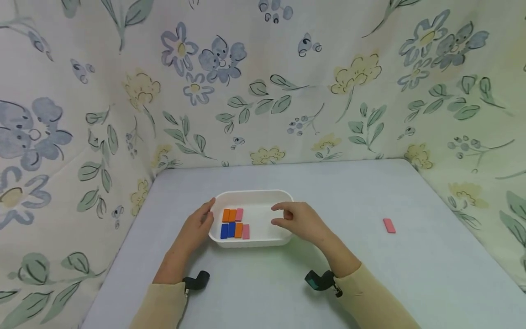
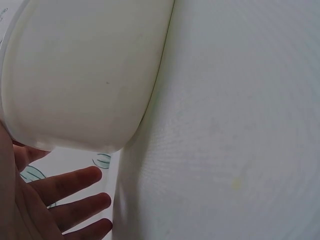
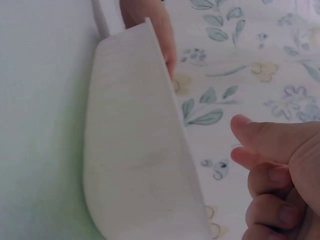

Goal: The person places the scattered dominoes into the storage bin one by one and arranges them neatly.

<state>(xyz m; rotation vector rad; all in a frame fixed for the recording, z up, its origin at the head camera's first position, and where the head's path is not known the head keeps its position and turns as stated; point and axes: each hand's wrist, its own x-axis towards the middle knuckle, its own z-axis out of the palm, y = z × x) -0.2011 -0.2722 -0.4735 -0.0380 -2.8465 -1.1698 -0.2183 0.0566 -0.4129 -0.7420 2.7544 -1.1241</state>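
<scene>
A white oval-cornered tray (image 1: pixel 255 244) stands on the table with small flat blocks in its left half. The back row has two orange blocks (image 1: pixel 226 215) and a pink one (image 1: pixel 239 214). In front are two blue blocks (image 1: pixel 224 231), an orange and a pink one. My left hand (image 1: pixel 197 230) rests at the tray's left end, touching the rim; in the left wrist view several fingers extend apart from the wall. Over the tray's right end hovers my right hand (image 1: pixel 302 221), thumb and index finger apart with nothing between them, the other fingers curled.
A single pink block (image 1: pixel 389 225) lies on the table to the right of the tray. The pale table (image 1: pixel 255 288) ends at a floral curtain (image 1: pixel 263 91) at the back and sides. Each wrist wears a small black camera (image 1: pixel 320 280).
</scene>
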